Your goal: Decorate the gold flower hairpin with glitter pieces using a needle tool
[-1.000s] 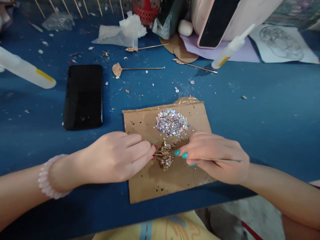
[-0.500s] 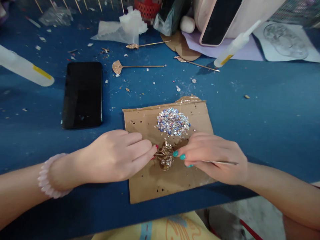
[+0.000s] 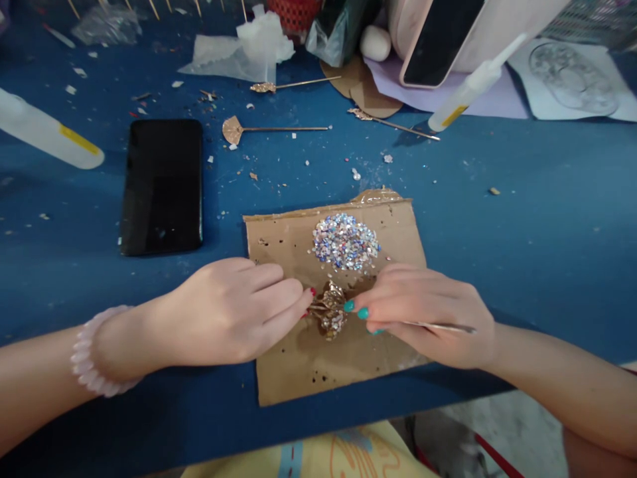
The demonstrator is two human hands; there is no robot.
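My left hand [image 3: 233, 312] is closed, with its fingertips pinching the thin stem of a gold hair stick [image 3: 332, 295]. The stick's ornate, leaf-like head lies over a cardboard piece [image 3: 293, 378], and shiny bits show on its lower part. From the right, my right hand [image 3: 423, 312] meets the head, closed around a thin metal tool [image 3: 442, 326]. The tool's back end sticks out past the palm; its tip is too small to make out at the ornament. Just beyond the hands, a heap of iridescent rhinestones [image 3: 345, 242] rests on the cardboard.
A black phone [image 3: 162, 189] lies left of the cardboard. Farther back are a fan-headed gold stick [image 3: 232, 130], two more gold sticks, and crumpled tissue [image 3: 263, 43]. White glue bottles stand at left [image 3: 50, 129] and right [image 3: 470, 93]. Small scraps dot the blue table [image 3: 547, 265].
The camera view has shifted very slightly. Both hands keep their grips in almost the same place at the ornament.
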